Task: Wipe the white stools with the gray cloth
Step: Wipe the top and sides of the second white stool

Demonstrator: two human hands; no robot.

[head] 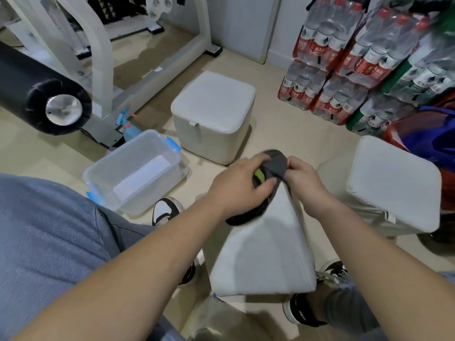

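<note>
Forearms stretch from a seated person's lap to the near stool [263,247], tipped off its base between black-and-white shoes [165,210]. At its far end the left hand [240,188] curls over the dark underside rim and grips it, steadying the stool. Just right of that, the right hand [305,183] pinches the gray cloth [277,164], bunched against the same end. Wiping of this stool appears to be in hand, with the cloth being gathered or refolded; whether it presses on the fabric cannot be told. The next move likely calls for a flatter cloth drawn down the pale side panel while the left hand braces the stool against rolling.

Far left of the near stool, a black roller [37,94] with a metal end cap juts from a white frame [98,45]. Closer in, a blue spray bottle [129,129] stands behind a clear tub [133,171] with blue clips. Beyond the near stool a far stool [214,114] sits upright, apparently awaiting its turn. To the right stands a third stool [394,185], and behind it are stacked packs of water bottles [357,65] and a red-and-blue bag [430,134]. The beige floor [283,134] is smooth and faintly glossy.
</note>
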